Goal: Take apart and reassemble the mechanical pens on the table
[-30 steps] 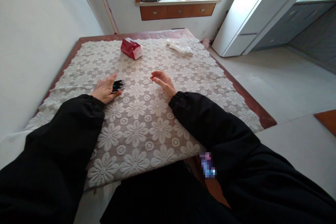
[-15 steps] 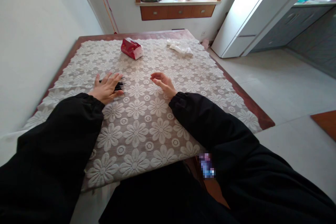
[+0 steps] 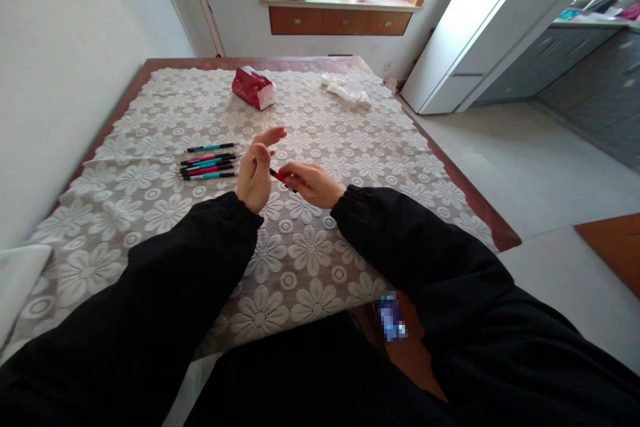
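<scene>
My left hand [image 3: 256, 172] and my right hand [image 3: 311, 183] meet over the middle of the lace tablecloth [image 3: 320, 267]. Between them is a red pen [image 3: 278, 177]; my right hand grips its near end and my left hand touches its other end with the fingers raised. To the left lie several pens [image 3: 209, 167] with black, teal and red barrels, side by side on the cloth, and one teal pen [image 3: 210, 147] lies just beyond them. Both arms wear black sleeves.
A red tissue pack [image 3: 253, 87] and a crumpled white cloth [image 3: 346, 89] lie at the table's far end. The white wall [image 3: 60, 60] borders the left side. A white cabinet [image 3: 465, 33] and tiled floor [image 3: 525, 167] are to the right. The window shelf [image 3: 340, 1] holds bags and a bottle.
My left hand lifted off the pens, leaving them spread on the cloth, and moved right. My right hand now holds a red pen and both hands have come together.
</scene>
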`<state>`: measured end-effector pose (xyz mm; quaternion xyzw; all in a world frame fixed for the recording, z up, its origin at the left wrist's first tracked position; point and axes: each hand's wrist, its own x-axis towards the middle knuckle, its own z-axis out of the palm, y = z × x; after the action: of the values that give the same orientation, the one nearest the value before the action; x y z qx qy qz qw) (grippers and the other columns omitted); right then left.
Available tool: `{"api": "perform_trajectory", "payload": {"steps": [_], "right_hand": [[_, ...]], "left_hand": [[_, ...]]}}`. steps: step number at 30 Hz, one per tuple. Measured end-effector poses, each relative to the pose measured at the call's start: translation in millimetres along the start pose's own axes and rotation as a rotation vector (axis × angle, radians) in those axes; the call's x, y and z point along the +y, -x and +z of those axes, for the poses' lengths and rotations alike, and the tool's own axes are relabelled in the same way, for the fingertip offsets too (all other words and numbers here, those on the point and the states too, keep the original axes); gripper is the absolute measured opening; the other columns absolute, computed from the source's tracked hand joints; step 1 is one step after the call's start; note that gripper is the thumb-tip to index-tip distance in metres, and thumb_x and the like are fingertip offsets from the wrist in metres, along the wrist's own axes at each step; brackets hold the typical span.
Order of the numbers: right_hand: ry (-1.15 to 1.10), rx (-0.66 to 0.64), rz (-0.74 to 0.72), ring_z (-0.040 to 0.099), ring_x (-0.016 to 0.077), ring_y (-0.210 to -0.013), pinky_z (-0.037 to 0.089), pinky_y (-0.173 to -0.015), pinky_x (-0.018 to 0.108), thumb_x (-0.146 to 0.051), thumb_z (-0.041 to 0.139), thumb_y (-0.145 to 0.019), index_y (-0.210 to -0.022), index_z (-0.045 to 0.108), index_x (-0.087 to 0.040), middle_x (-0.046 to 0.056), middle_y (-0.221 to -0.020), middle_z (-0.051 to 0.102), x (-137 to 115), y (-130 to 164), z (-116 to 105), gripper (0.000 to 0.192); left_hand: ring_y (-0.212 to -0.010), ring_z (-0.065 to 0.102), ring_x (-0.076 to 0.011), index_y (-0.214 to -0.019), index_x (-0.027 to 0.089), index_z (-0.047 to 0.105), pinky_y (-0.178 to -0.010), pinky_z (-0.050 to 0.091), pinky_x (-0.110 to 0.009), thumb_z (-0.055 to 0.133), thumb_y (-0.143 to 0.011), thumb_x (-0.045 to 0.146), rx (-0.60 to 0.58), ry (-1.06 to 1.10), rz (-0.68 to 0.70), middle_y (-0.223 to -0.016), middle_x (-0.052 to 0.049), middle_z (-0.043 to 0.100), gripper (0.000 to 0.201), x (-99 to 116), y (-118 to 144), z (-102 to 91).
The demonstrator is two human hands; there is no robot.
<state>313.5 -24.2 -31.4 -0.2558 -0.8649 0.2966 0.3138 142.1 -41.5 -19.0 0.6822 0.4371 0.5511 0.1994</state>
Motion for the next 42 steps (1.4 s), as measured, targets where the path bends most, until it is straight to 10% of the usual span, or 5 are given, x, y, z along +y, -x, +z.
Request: {"api": "perform_trajectory", "payload": {"steps": [10, 26, 42], "right_hand": [[0.422, -0.057, 0.127, 0.058, 0.0188, -0.078, 0.037, -0.076, 0.031, -0.035, 0.032, -0.107, -0.117, 0.058, -0.02, 0.006, -0.094, 0.07, 26, 15, -18, 0.032], [0.698, -0.392, 0.226, 0.065, 0.0222, -0.072, 0.022, -0.061, 0.034, -0.033, 0.039, -0.108, -0.118, 0.066, -0.018, 0.011, -0.094, 0.078, 3, 14, -4, 0.033], [0.657, -0.265, 0.181, 0.068, 0.0197, -0.082, 0.024, -0.062, 0.033, -0.037, 0.037, -0.111, -0.113, 0.066, -0.021, 0.008, -0.106, 0.078, 9, 17, -2, 0.033]], "left_hand": [[-0.075, 0.069, -0.0183, -0.1, 0.019, 0.074, -0.064, 0.055, -0.029, 0.073, -0.087, 0.054, -0.224, -0.152, -0.1, -0.089, -0.006, 0.076, 0.037, -36, 24, -20.0], [-0.091, 0.07, -0.0254, -0.098, 0.021, 0.072, -0.082, 0.054, -0.036, 0.044, -0.103, 0.042, -0.544, -0.582, 0.141, -0.095, -0.01, 0.075, 0.035, -35, 28, -21.5], [-0.088, 0.065, -0.0248, -0.092, 0.021, 0.068, -0.08, 0.052, -0.036, 0.045, -0.102, 0.039, -0.47, -0.571, 0.064, -0.085, -0.008, 0.07, 0.031, -39, 29, -19.7]]}}
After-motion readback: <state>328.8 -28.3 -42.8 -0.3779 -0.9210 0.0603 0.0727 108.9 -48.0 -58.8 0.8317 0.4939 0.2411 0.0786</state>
